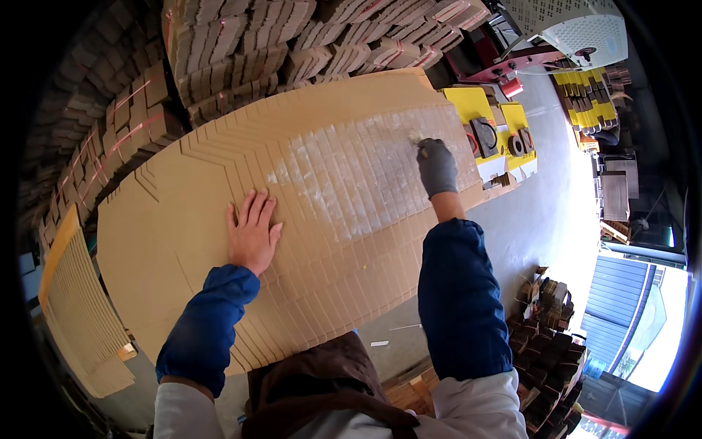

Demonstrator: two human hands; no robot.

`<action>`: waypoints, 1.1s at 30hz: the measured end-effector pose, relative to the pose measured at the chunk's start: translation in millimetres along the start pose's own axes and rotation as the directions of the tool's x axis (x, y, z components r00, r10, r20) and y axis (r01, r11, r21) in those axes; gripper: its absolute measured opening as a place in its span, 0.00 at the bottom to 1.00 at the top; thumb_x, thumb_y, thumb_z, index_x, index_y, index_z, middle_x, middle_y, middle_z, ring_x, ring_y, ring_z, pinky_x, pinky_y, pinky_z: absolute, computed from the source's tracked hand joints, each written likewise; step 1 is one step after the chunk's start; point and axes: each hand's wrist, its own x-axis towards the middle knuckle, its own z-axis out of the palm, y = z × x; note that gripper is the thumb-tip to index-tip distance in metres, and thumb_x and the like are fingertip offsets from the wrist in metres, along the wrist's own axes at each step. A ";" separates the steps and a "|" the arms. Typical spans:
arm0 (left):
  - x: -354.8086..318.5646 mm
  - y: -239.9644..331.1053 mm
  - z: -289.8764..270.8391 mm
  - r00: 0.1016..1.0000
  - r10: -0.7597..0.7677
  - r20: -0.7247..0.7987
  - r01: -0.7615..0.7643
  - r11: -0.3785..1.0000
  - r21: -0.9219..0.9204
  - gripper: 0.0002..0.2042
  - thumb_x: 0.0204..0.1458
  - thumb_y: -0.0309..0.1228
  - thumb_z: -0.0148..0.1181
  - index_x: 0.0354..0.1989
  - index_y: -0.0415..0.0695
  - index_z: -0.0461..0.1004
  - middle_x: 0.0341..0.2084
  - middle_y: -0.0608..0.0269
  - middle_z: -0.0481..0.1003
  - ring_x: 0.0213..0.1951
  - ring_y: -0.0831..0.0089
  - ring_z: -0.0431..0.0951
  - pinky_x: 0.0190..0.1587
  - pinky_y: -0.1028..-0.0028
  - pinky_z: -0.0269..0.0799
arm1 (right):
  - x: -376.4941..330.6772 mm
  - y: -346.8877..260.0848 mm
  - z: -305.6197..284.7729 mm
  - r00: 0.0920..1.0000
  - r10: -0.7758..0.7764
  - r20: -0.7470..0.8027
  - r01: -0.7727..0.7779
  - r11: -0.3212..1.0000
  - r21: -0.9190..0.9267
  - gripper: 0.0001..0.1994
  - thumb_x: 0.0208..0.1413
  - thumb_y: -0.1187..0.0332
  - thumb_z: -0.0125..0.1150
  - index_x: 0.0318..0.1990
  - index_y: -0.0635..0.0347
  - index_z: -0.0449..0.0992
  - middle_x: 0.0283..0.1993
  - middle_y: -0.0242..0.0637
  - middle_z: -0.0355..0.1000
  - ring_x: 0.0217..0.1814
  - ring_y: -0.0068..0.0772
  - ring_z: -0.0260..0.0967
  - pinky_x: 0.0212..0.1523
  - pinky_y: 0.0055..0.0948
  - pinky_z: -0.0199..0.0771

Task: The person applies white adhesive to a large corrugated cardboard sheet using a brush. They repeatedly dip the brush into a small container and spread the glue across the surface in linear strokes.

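Observation:
Overlapping brown cardboard sheets (197, 212) are fanned out across the table in staggered rows. Over their far right part spreads a wet, whitish, shiny coat of glue (358, 168). My bare left hand (254, 230) lies flat on the sheets, fingers stretched, left of the coated patch. In a grey glove, my right hand (437, 164) is closed at the patch's right end. A brush (415, 137) with pale bristles pokes out of its fist and touches the coated cardboard; the handle is hidden by the glove.
Strapped cardboard stacks (241, 44) rise behind the table. Yellow boxes (468, 102) with tape rolls (517, 145) stand off its right end, near a red machine (504, 69). More fanned sheets (84, 307) lean at the left. Dark bundles (548, 344) sit on the floor at right.

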 end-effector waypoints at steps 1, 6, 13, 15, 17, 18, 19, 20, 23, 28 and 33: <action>-2.3 -3.1 -0.8 1.000 -0.013 0.005 0.013 1.000 0.001 0.24 0.58 0.36 0.55 0.63 0.46 0.63 0.66 0.62 0.59 0.69 0.60 0.54 0.69 0.46 0.42 | -0.1 -4.0 -6.3 0.999 0.031 -0.013 -0.030 0.999 0.020 0.07 0.52 0.72 0.59 0.39 0.59 0.79 0.42 0.46 0.75 0.40 0.54 0.74 0.41 0.43 0.75; -5.9 -10.6 0.0 1.000 -0.027 -0.002 0.027 0.999 0.038 0.24 0.57 0.39 0.55 0.63 0.48 0.63 0.66 0.64 0.59 0.69 0.62 0.53 0.69 0.45 0.42 | -11.3 -76.1 20.2 0.955 -0.296 0.032 0.282 0.934 0.219 0.06 0.53 0.70 0.59 0.38 0.57 0.78 0.43 0.44 0.75 0.41 0.52 0.75 0.42 0.42 0.75; -5.9 -11.6 0.3 0.999 -0.036 0.012 0.035 0.997 0.065 0.25 0.57 0.40 0.56 0.63 0.49 0.63 0.66 0.65 0.59 0.69 0.63 0.54 0.68 0.44 0.44 | 25.3 -59.8 19.2 0.966 -0.258 -0.030 0.258 0.940 0.224 0.06 0.52 0.70 0.59 0.37 0.57 0.79 0.41 0.47 0.74 0.43 0.54 0.73 0.44 0.43 0.74; -5.2 -8.7 2.5 1.000 -0.006 -0.010 0.007 0.999 0.053 0.24 0.58 0.40 0.56 0.62 0.49 0.64 0.66 0.65 0.59 0.69 0.63 0.54 0.68 0.44 0.44 | 19.1 -55.5 17.4 0.961 -0.275 0.019 0.264 0.940 0.216 0.07 0.53 0.69 0.59 0.38 0.57 0.78 0.41 0.48 0.74 0.42 0.54 0.74 0.43 0.44 0.75; -1.7 -4.3 4.9 1.000 0.017 -0.004 -0.017 0.999 0.031 0.24 0.58 0.39 0.55 0.63 0.48 0.63 0.66 0.64 0.59 0.69 0.62 0.54 0.68 0.44 0.44 | 28.0 -20.9 11.1 0.986 -0.167 0.011 0.165 0.983 0.078 0.08 0.54 0.67 0.58 0.38 0.58 0.78 0.39 0.49 0.74 0.41 0.54 0.75 0.42 0.46 0.75; -1.1 -5.9 5.0 1.000 0.002 0.011 -0.003 1.000 0.027 0.25 0.58 0.38 0.54 0.64 0.48 0.62 0.66 0.63 0.59 0.69 0.60 0.53 0.68 0.44 0.43 | 31.3 -25.0 4.1 0.991 -0.135 0.011 0.135 0.991 -0.003 0.07 0.51 0.70 0.60 0.38 0.59 0.77 0.40 0.48 0.75 0.41 0.53 0.75 0.42 0.45 0.75; -2.4 -6.8 5.2 1.000 -0.010 0.027 0.009 1.000 0.023 0.25 0.58 0.37 0.54 0.64 0.47 0.62 0.66 0.62 0.59 0.69 0.59 0.53 0.68 0.44 0.42 | 18.7 -28.5 -0.6 0.987 -0.158 0.014 0.155 0.979 0.135 0.07 0.51 0.72 0.61 0.38 0.58 0.78 0.41 0.47 0.75 0.42 0.52 0.74 0.42 0.42 0.75; -6.7 -12.1 3.0 0.999 -0.027 0.023 0.026 0.999 0.043 0.25 0.58 0.37 0.53 0.64 0.47 0.62 0.66 0.62 0.59 0.69 0.59 0.53 0.68 0.45 0.42 | 0.9 -48.3 -6.3 0.980 -0.197 0.011 0.186 0.941 0.283 0.08 0.51 0.73 0.62 0.39 0.58 0.78 0.42 0.47 0.75 0.43 0.52 0.74 0.43 0.40 0.75; -6.1 -13.4 1.8 1.000 -0.020 0.002 0.020 0.999 0.049 0.24 0.59 0.38 0.53 0.64 0.47 0.62 0.67 0.63 0.58 0.70 0.61 0.53 0.69 0.45 0.42 | -72.0 -69.7 -25.1 0.901 -0.405 0.156 0.284 0.822 0.494 0.09 0.50 0.77 0.63 0.40 0.59 0.78 0.41 0.44 0.75 0.43 0.48 0.74 0.45 0.35 0.75; -1.6 -2.2 8.8 1.000 0.025 -0.014 -0.025 0.999 0.046 0.24 0.59 0.39 0.53 0.63 0.48 0.63 0.67 0.64 0.58 0.70 0.62 0.53 0.69 0.45 0.42 | -95.4 51.1 -41.5 0.998 -0.060 0.019 0.055 0.977 0.207 0.04 0.50 0.78 0.59 0.34 0.65 0.76 0.43 0.45 0.75 0.39 0.50 0.75 0.39 0.37 0.77; -7.3 -6.7 11.3 1.000 0.015 -0.013 -0.014 0.997 0.070 0.24 0.59 0.37 0.52 0.64 0.47 0.62 0.67 0.62 0.57 0.70 0.61 0.51 0.69 0.45 0.39 | -166.0 -24.3 -38.3 0.872 -0.476 0.116 0.430 0.858 0.281 0.09 0.52 0.73 0.59 0.41 0.58 0.78 0.46 0.43 0.75 0.42 0.46 0.75 0.43 0.39 0.77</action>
